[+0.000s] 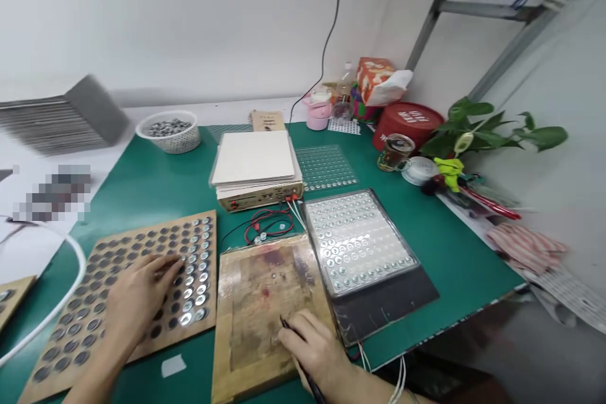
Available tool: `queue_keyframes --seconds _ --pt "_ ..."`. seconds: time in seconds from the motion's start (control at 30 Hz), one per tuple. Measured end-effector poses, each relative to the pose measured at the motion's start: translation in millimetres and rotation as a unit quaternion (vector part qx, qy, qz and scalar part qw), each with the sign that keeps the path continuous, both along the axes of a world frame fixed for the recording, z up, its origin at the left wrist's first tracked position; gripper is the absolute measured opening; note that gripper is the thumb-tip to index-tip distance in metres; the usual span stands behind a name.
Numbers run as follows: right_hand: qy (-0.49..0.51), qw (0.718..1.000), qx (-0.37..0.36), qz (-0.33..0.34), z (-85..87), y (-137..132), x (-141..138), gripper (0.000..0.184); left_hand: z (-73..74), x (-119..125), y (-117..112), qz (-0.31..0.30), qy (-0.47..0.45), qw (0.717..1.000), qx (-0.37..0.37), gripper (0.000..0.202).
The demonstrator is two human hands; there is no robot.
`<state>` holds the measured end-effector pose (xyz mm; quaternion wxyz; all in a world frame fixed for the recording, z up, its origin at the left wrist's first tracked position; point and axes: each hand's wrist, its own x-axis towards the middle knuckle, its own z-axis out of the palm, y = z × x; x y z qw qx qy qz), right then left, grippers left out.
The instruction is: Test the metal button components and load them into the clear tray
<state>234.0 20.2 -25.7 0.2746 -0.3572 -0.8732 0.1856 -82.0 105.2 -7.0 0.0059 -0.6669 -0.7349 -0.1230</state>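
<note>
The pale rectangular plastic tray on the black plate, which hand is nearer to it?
Right. Right hand: over the worn rectangular wooden board beside the tray; left hand: farther, over the brown disc-covered board.

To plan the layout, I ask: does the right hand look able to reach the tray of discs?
Likely yes: the tray lies close to the right hand, beside the board, with nothing standing between. However, that hand holds a dark tool.

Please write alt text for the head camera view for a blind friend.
At a green table, a person's left hand reaches over a brown board of round discs; the right hand holds a dark pen-like tool over a worn wooden board. A disc tray lies beyond.
</note>
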Motion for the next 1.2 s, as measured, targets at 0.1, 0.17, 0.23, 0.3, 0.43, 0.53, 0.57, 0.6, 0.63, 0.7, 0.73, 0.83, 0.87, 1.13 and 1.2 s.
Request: queue_keyframes --seconds 0.1,0.17,0.23,0.3,0.43,0.53,0.57,0.6,0.63,0.7,0.73,0.83,0.87,1.13,1.2 --pt "-0.008 0.998 0.047 -0.046 15.2 17.0 30.3 0.029 9.2 2.8 3.9 0.043 -0.046 0.997 -0.049 0.028" --pt "-0.026 0.982 0.119 -0.146 27.2 46.5 63.9 0.029 17.5 3.0 12.1 0.087 -0.107 0.985 -0.108 0.026" --pt "-0.039 0.962 0.129 -0.238 36.7 85.2 101.2 0.029 25.6 2.5 20.7 0.117 -0.163 0.968 -0.151 0.027" --pt "-0.055 0.941 0.131 -0.306 39.9 122.0 133.6 0.025 32.0 4.3 23.8 0.126 -0.185 0.964 -0.144 0.027" --pt "-0.106 0.935 0.111 -0.321 29.3 158.3 167.4 0.020 31.3 31.1 -2.9 0.037 -0.236 0.968 -0.073 0.028" --pt "-0.116 0.940 0.095 -0.307 25.6 156.6 170.9 0.019 15.7 73.9 -45.6 -0.125 -0.297 0.945 -0.055 0.028" --pt "-0.112 0.941 0.093 -0.305 27.7 153.0 168.1 0.019 8.9 89.7 -59.8 -0.174 -0.300 0.937 -0.048 0.026" --pt "-0.107 0.941 0.096 -0.307 31.3 147.7 162.7 0.020 2.1 104.6 -72.3 -0.212 -0.292 0.932 -0.039 0.024" --pt "-0.091 0.939 0.099 -0.316 35.6 140.4 154.2 0.021 -4.3 117.7 -82.6 -0.235 -0.278 0.931 -0.028 0.022" --pt "-0.027 0.942 0.074 -0.326 43.3 118.0 127.2 0.023 -14.4 136.4 -96.0 -0.251 -0.247 0.936 -0.002 0.018" --pt "0.030 0.947 0.028 -0.318 45.1 103.0 109.3 0.022 -17.6 141.6 -99.4 -0.246 -0.237 0.940 0.009 0.016" --pt "0.108 0.966 -0.208 -0.107 38.5 52.3 50.5 0.015 -20.8 145.0 -101.5 -0.227 -0.228 0.946 0.025 0.013" --pt "0.114 0.959 -0.250 -0.073 33.0 37.9 33.7 0.015 -20.5 144.1 -100.8 -0.227 -0.229 0.946 0.026 0.013" --pt "0.084 0.946 -0.307 -0.068 8.6 17.5 2.5 0.019 -21.9 142.2 -97.0 -0.227 -0.246 0.942 0.024 0.009" --pt "0.073 0.950 -0.295 -0.065 10.7 19.6 2.8 0.018 -23.6 142.7 -97.7 -0.222 -0.249 0.942 0.021 0.009"
